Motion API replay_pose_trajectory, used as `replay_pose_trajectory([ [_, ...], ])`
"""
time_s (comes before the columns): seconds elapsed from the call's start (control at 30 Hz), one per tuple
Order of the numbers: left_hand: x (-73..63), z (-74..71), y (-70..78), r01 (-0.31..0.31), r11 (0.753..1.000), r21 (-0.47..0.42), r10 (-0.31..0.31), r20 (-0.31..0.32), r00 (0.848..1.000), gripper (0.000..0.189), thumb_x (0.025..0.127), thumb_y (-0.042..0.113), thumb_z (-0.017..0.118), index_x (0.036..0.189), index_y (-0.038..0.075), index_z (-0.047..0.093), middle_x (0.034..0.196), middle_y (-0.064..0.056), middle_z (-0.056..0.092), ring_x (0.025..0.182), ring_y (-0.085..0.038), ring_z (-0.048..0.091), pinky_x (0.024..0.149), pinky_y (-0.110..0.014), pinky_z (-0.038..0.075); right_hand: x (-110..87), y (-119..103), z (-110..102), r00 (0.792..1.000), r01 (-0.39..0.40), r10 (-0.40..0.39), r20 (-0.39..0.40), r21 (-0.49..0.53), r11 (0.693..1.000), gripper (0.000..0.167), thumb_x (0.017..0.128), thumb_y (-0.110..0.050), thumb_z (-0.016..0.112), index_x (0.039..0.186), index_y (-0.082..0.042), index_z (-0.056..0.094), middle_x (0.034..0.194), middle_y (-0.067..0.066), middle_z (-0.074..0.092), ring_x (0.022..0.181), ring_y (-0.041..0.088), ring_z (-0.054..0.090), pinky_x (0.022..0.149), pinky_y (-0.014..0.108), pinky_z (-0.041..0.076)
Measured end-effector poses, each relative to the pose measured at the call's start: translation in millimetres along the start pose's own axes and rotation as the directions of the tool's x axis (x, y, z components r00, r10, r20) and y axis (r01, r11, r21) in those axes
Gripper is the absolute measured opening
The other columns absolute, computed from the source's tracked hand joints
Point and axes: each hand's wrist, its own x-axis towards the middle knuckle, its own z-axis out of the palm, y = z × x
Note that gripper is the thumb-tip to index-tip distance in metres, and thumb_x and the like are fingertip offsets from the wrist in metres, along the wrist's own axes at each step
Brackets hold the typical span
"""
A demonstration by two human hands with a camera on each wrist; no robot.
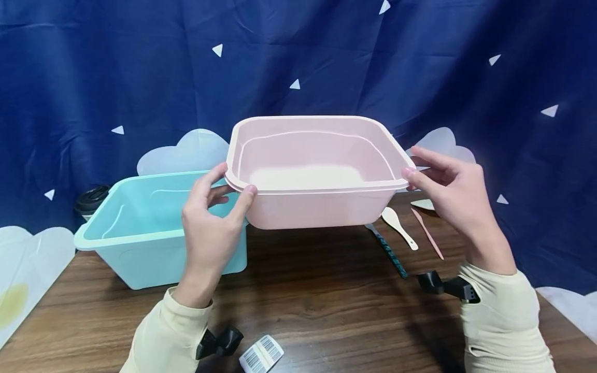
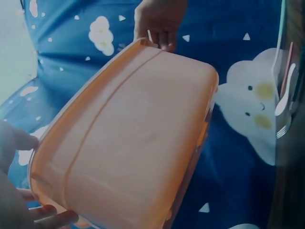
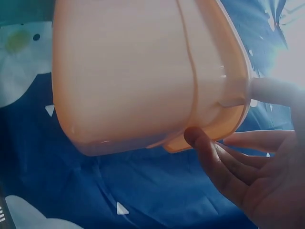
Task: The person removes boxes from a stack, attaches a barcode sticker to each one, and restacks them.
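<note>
A pale pink plastic storage bin (image 1: 322, 210) is held up above the table, its open top tilted toward me. At its left end my left hand (image 1: 210, 228) grips the rim, thumb at the front corner and fingers around the side. My right hand (image 1: 459, 199) pinches the rim at the right end, thumb above and fingers lower down. In the right wrist view, fingers of the right hand (image 3: 267, 176) reach under the rim of the bin (image 3: 124, 71). From the left wrist, the bin's underside (image 2: 133, 124) fills much of the view.
A light blue bin (image 1: 144, 261) stands on the wooden table (image 1: 308, 311) at left, partly behind my left hand. A black-lidded object (image 1: 90, 201) is behind it. At right lie a dark-handled utensil (image 1: 389, 254), white spoon (image 1: 398, 228) and pink utensil (image 1: 427, 234). A barcode-label roll (image 1: 261, 355) sits in front.
</note>
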Motion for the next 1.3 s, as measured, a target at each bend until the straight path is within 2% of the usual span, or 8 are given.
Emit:
replay_pose_trajectory([
  [0.2, -7.6, 11.0, -4.9, 0.080, 0.997, 0.005, -0.081, 0.049, 0.996, 0.056, 0.084, 0.014, 0.081, 0.135, 0.002, 0.061, 0.125, -0.013, 0.065, 0.102, -0.024, 0.071, 0.076, -0.022, 0.054, -3.1, 15, -3, 0.998, -0.043, 0.043, 0.039, 0.001, 0.999, 0.051, 0.091, -0.004, 0.072, 0.136, 0.012, 0.055, 0.091, -0.029, 0.068, 0.069, -0.005, 0.069, 0.068, 0.010, 0.056],
  [0.43, -22.3, 23.9, -9.4, 0.212, 0.976, 0.057, -0.218, 0.130, 0.967, 0.061, 0.087, 0.016, 0.078, 0.142, 0.003, 0.056, 0.130, -0.012, 0.062, 0.108, -0.023, 0.068, 0.070, -0.013, 0.052, -7.6, 38, -11, 0.982, -0.109, 0.115, 0.152, -0.048, 0.993, 0.052, 0.093, -0.007, 0.071, 0.136, 0.015, 0.053, 0.092, -0.030, 0.066, 0.071, -0.007, 0.068, 0.064, 0.012, 0.057],
  [0.67, -43.0, 35.5, -18.0, 0.250, 0.967, 0.052, -0.255, 0.157, 0.954, 0.061, 0.089, 0.012, 0.076, 0.144, 0.000, 0.053, 0.130, -0.015, 0.061, 0.102, -0.025, 0.067, 0.071, -0.013, 0.052, -7.5, 61, -17, 0.950, -0.096, 0.132, 0.282, -0.138, 0.986, 0.049, 0.094, -0.007, 0.069, 0.134, 0.016, 0.053, 0.083, -0.024, 0.068, 0.070, -0.006, 0.067, 0.065, 0.012, 0.055],
  [0.73, -48.9, 38.4, -21.9, 0.262, 0.964, 0.051, -0.267, 0.164, 0.950, 0.061, 0.089, 0.012, 0.075, 0.144, 0.000, 0.051, 0.131, -0.016, 0.060, 0.101, -0.027, 0.065, 0.070, -0.014, 0.052, -7.5, 67, -18, 0.937, -0.109, 0.151, 0.314, -0.147, 0.983, 0.050, 0.095, -0.007, 0.068, 0.136, 0.017, 0.051, 0.086, -0.016, 0.072, 0.071, -0.005, 0.067, 0.064, 0.013, 0.055],
  [0.83, -56.5, 43.2, -28.1, 0.286, 0.956, 0.060, -0.292, 0.173, 0.941, 0.062, 0.090, 0.012, 0.075, 0.145, 0.000, 0.050, 0.131, -0.016, 0.059, 0.098, -0.028, 0.063, 0.068, -0.013, 0.050, -6.9, 73, -18, 0.913, -0.136, 0.194, 0.358, -0.181, 0.974, 0.051, 0.096, -0.011, 0.067, 0.138, 0.015, 0.051, 0.101, 0.009, 0.076, 0.075, -0.004, 0.068, 0.065, 0.013, 0.055],
  [0.93, -62.5, 47.4, -33.6, 0.303, 0.950, 0.070, -0.311, 0.177, 0.934, 0.062, 0.090, 0.011, 0.075, 0.146, -0.001, 0.049, 0.132, -0.016, 0.059, 0.100, -0.028, 0.062, 0.066, -0.013, 0.050, -5.9, 80, -17, 0.888, -0.162, 0.231, 0.398, -0.198, 0.967, 0.052, 0.097, -0.014, 0.067, 0.139, 0.013, 0.051, 0.118, 0.028, 0.068, 0.079, -0.004, 0.069, 0.068, 0.015, 0.057],
  [1.17, -73.9, 52.0, -46.6, 0.340, 0.931, 0.130, -0.360, 0.182, 0.915, 0.062, 0.092, 0.013, 0.073, 0.147, -0.002, 0.047, 0.135, -0.016, 0.056, 0.094, -0.024, 0.062, 0.064, -0.013, 0.050, -6.6, 97, -6, 0.853, -0.184, 0.244, 0.462, -0.171, 0.968, 0.053, 0.095, -0.008, 0.067, 0.138, 0.017, 0.049, 0.117, 0.033, 0.067, 0.080, -0.001, 0.069, 0.070, 0.019, 0.059],
  [1.3, -77.0, 51.7, -53.5, 0.375, 0.915, 0.149, -0.398, 0.177, 0.900, 0.063, 0.092, 0.013, 0.072, 0.148, -0.002, 0.046, 0.137, -0.017, 0.054, 0.107, -0.027, 0.062, 0.068, -0.015, 0.051, -6.8, 103, 4, 0.828, -0.238, 0.289, 0.480, -0.165, 0.957, 0.056, 0.095, -0.011, 0.069, 0.140, 0.015, 0.048, 0.117, 0.032, 0.067, 0.080, 0.003, 0.070, 0.070, 0.021, 0.058],
])
